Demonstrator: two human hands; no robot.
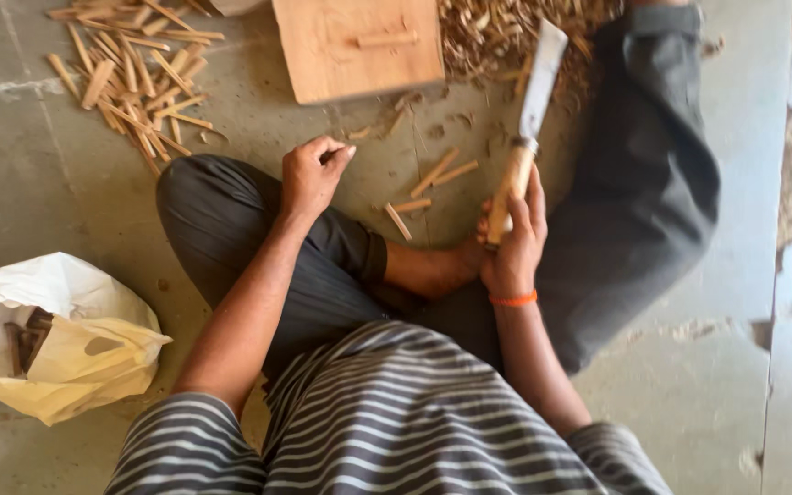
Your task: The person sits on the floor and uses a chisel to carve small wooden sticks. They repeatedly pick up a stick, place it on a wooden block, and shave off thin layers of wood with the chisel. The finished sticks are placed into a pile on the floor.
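Note:
I sit cross-legged on a concrete floor. My right hand (515, 240) grips the pale wooden handle of a broad-bladed knife (533, 101), whose blade points away from me. My left hand (312, 174) hovers over my left knee with its fingers loosely curled; whether it pinches anything I cannot tell. A few split wooden sticks (434, 180) lie on the floor between my hands. Beyond them stands a flat wooden chopping block (359, 48) with one small stick lying on it.
A heap of thin split sticks (135, 78) lies at the far left. Wood shavings (497, 32) are piled beside the block. A white plastic bag (57, 335) holding dark wood pieces sits by my left side. My legs in dark trousers (634, 183) spread across the floor.

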